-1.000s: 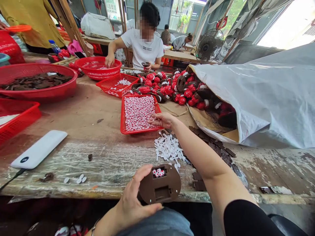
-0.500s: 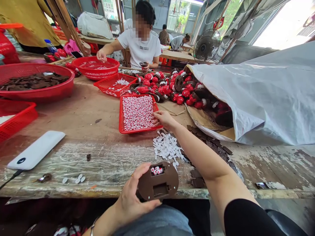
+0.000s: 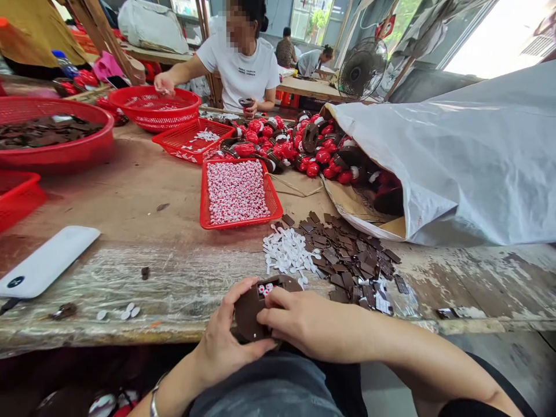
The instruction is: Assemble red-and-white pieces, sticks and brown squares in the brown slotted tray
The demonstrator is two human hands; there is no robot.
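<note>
The left hand (image 3: 223,344) cups the grip from below, thumb arched over its left edge and fingers wrapped under, while the right hand (image 3: 304,321) lies palm-down across its right side, fingers curled inward, right forearm (image 3: 412,359) level behind.

The left hand (image 3: 223,344) holds a brown plastic shell (image 3: 248,310) at the tabletop (image 3: 174,278) edge. The right hand (image 3: 304,321) lies over it, with fingertips at the small red-white beads (image 3: 263,288) inside. Just beyond the hands lie white pieces (image 3: 286,255) and brown plates (image 3: 347,260), and farther a red tray (image 3: 237,222).
</note>
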